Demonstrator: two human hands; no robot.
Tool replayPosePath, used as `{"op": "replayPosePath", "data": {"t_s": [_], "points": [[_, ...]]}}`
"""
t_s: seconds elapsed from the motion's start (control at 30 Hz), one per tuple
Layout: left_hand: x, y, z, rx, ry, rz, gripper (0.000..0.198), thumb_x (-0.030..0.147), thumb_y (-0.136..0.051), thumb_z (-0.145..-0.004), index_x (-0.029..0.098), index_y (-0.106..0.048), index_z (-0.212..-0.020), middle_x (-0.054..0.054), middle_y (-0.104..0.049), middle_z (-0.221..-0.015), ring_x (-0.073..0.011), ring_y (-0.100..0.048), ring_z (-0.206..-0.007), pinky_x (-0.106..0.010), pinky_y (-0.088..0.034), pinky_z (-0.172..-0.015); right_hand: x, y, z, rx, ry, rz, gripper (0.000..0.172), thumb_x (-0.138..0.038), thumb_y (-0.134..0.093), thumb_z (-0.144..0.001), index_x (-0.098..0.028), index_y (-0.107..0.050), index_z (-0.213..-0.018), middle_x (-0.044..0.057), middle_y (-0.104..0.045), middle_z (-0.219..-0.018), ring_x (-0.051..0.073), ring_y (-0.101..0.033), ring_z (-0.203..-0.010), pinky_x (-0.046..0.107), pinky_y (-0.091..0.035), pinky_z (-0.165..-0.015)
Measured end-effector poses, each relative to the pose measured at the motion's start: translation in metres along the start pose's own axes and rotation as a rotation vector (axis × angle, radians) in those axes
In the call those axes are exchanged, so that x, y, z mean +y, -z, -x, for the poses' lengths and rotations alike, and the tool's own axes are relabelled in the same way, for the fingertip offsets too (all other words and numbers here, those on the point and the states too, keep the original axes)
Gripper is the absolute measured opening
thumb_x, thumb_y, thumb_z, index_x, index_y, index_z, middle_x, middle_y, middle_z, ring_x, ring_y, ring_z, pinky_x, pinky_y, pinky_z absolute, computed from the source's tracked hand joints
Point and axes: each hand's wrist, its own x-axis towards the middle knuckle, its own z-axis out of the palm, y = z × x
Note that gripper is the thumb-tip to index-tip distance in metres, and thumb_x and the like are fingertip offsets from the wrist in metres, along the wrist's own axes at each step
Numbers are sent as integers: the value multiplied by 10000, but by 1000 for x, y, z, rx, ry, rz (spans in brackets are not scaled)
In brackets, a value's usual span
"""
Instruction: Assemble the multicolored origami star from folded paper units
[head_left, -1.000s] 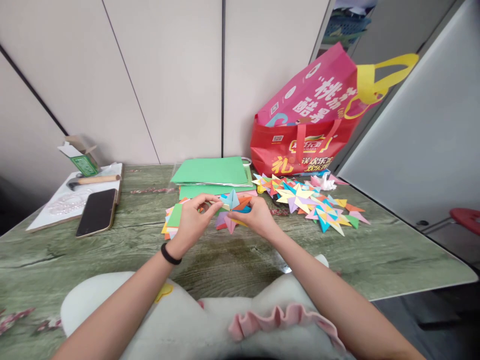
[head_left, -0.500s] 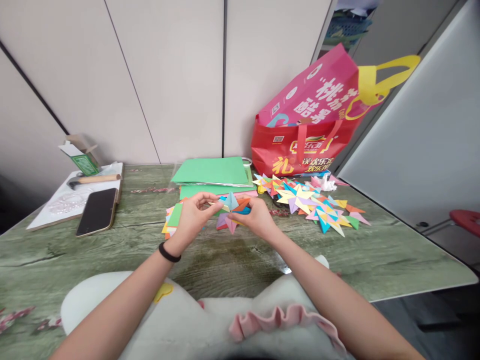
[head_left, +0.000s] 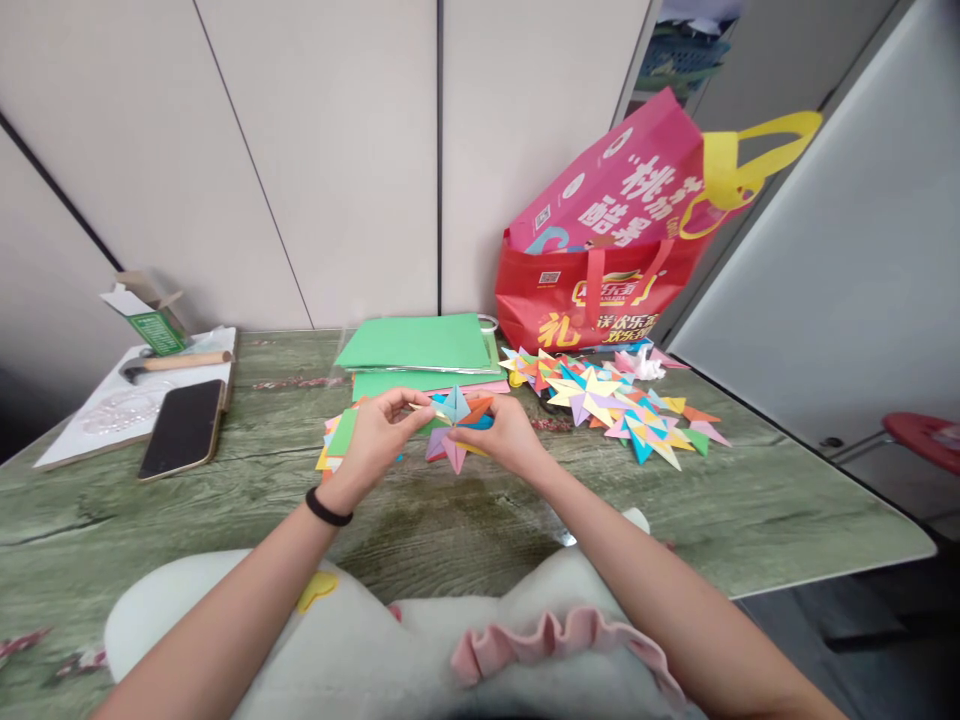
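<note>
Both hands hold a multicoloured folded paper star [head_left: 453,428] just above the green wood-grain table [head_left: 450,510]. My left hand [head_left: 373,440], with a black band on the wrist, pinches the star's left side between thumb and fingers. My right hand [head_left: 504,437] grips its right side with the fingers curled. Its blue, orange, pink and purple points stick out between the hands. A small stack of coloured paper squares [head_left: 339,440] lies under and left of my left hand.
A heap of finished paper stars [head_left: 622,405] lies to the right. Green paper sheets [head_left: 416,345] sit behind the hands, a red and pink bag [head_left: 607,250] at the back right. A phone [head_left: 182,427], hammer [head_left: 176,363] and small carton [head_left: 146,315] are at left. A plush cushion [head_left: 390,640] lies in my lap.
The view has shifted slightly, so everything sits a little further left. Both hands stay on the paper star, with only small finger movements at its left side.
</note>
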Motion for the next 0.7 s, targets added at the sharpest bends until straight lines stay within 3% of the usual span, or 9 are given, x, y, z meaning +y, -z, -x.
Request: {"op": "replayPosePath", "data": {"t_s": [0.13, 0.4, 0.7], "points": [[0, 1, 0, -26, -15, 3, 253, 345, -719, -666, 153, -656, -818, -48, -676, -791, -142, -591, -666, -269, -487, -612, 0, 1, -1, -16, -11, -47, 254, -290, -749, -588, -168, -678, -800, 32, -708, -859, 197, -633, -782, 311, -482, -729], [10, -1, 3, 61, -149, -106, 193, 313, -708, -680, 172, -663, -804, -45, -690, -827, -132, -577, -629, -266, -468, -598, -4, 0, 1, -74, -178, -273, 277, -294, -770, -540, -162, -684, -768, 13, -702, -741, 171, -623, -638, 295, -485, -627], [13, -4, 8, 70, -306, -120, 96, 268, -674, -732, 197, -700, -791, -45, -691, -855, -160, -615, -767, -291, -499, -690, 0, -1, 1, -64, -220, -368, 261, -289, -790, -505, -171, -670, -704, 3, -696, -729, 159, -618, -636, 301, -495, -637]]}}
